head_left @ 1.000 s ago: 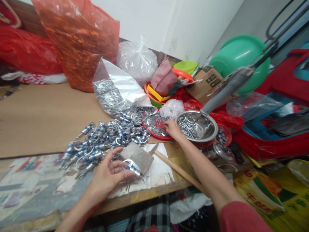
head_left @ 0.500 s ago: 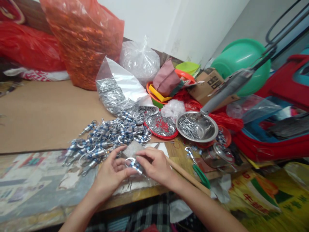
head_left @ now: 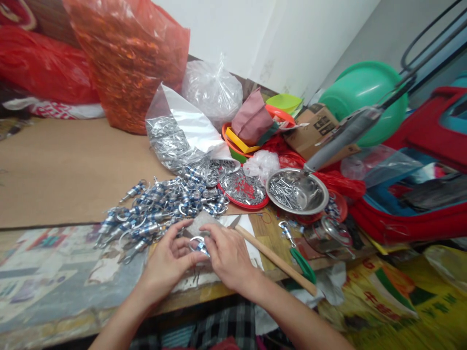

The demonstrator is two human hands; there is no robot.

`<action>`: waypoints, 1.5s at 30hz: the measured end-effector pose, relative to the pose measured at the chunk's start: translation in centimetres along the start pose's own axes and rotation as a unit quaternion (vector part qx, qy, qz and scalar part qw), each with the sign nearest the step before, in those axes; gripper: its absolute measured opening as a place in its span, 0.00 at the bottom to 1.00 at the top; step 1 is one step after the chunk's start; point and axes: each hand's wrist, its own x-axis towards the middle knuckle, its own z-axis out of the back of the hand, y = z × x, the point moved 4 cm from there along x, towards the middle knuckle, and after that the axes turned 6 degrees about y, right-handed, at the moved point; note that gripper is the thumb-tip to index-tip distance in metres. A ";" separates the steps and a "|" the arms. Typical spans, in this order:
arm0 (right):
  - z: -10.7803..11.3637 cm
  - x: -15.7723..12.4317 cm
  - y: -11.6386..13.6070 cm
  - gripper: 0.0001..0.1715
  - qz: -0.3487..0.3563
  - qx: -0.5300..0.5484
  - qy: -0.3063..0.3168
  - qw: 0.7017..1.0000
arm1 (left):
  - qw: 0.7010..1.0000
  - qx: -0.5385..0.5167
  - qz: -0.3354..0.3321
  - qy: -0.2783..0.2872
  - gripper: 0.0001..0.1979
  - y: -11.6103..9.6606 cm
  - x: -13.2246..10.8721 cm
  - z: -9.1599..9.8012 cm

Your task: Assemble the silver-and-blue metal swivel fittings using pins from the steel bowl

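Observation:
My left hand curls around a small blue-and-silver metal fitting with a curved silver ring, its thumb and fingers pinching it. My right hand is bent over the fitting's right side, fingers closed against it, hiding its lower end. Just behind the fingertips lies a grey block. A heap of similar blue-and-silver fittings is piled beyond my left hand. From beside my right hand, a tool with a wooden handle slants toward the table's front edge.
A red tray of small silver pieces and a steel bowl of metal pins stand behind my right hand. An open clear bag spills silver parts. One fitting with a green strap lies at right. A grey-handled tool overhangs the bowl.
My right hand has shifted a little left and turned over the fitting, covering its lower end. More of the wooden handle shows. My left hand has stayed nearly still.

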 end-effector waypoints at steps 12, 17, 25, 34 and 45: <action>-0.3 0.1 0.0 0.13 -0.042 0.026 -0.045 0.998 | 1.000 0.015 -0.001 -0.014 0.37 -0.1 -0.2 0.0; 0.2 0.0 -0.3 0.12 -0.039 0.064 -0.022 0.997 | 1.000 0.010 0.014 -0.012 0.38 -0.2 -0.3 -0.1; -0.1 0.5 0.4 0.14 -0.022 -0.048 0.023 0.998 | 0.999 0.037 0.003 -0.016 0.37 -0.2 -0.2 0.1; 2.8 -2.2 -6.1 0.16 -0.129 0.026 -0.131 0.983 | 0.999 0.031 0.008 -0.006 0.38 0.0 -0.3 -0.1; 4.5 -5.4 -7.6 0.14 -0.089 0.013 -0.057 0.994 | 0.999 0.032 0.003 -0.010 0.39 0.0 -0.2 0.0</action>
